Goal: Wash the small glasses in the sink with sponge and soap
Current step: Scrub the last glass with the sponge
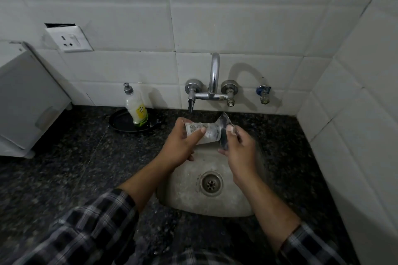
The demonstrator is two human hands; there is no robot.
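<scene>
You held a small glass sideways over the far edge of the sink, below the tap. Your left hand was clamped round its foamy body; your right hand pinched something at its mouth, possibly the sponge, too blurred to tell. The soap bottle stood far left on the table. Washing looked midway, with rinsing left.
</scene>
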